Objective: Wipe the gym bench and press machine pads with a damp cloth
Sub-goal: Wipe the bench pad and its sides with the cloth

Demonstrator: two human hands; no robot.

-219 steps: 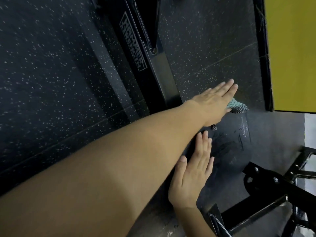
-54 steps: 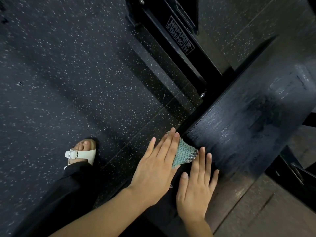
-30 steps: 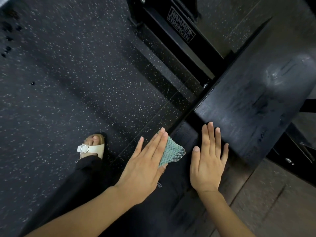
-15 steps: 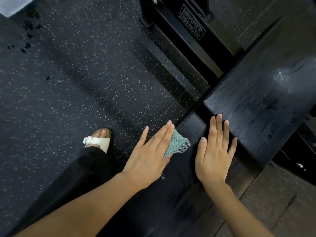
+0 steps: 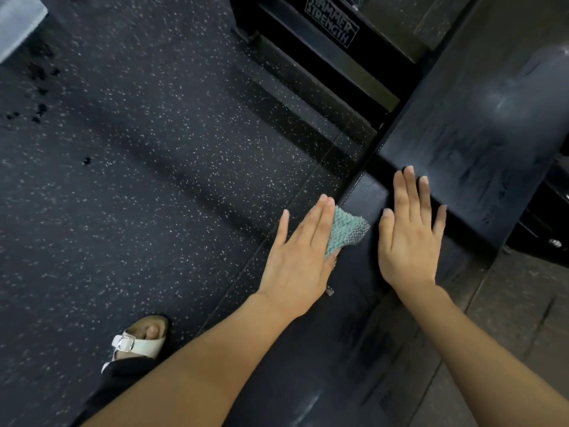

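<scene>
A long black bench pad (image 5: 354, 318) runs from the bottom of the view up to the right, and a second black pad (image 5: 480, 131) continues beyond a narrow gap. My left hand (image 5: 303, 257) lies flat with straight fingers on a teal knitted cloth (image 5: 346, 228), pressing it onto the near pad by its left edge. The cloth sticks out to the right of my fingers. My right hand (image 5: 409, 238) rests flat on the near pad, fingers straight, fingertips reaching the edge of the far pad. Faint wet streaks show on both pads.
Black speckled rubber floor (image 5: 138, 180) fills the left. A black machine frame (image 5: 332, 29) with a Hammer Strength label stands at the top. My sandalled foot (image 5: 138, 340) is on the floor at lower left. Dark metal bracing (image 5: 548, 229) lies under the pad at right.
Both hands have stayed flat on the near pad; the left hand with the cloth has edged slightly up the pad. The view has shifted a little down and right.
</scene>
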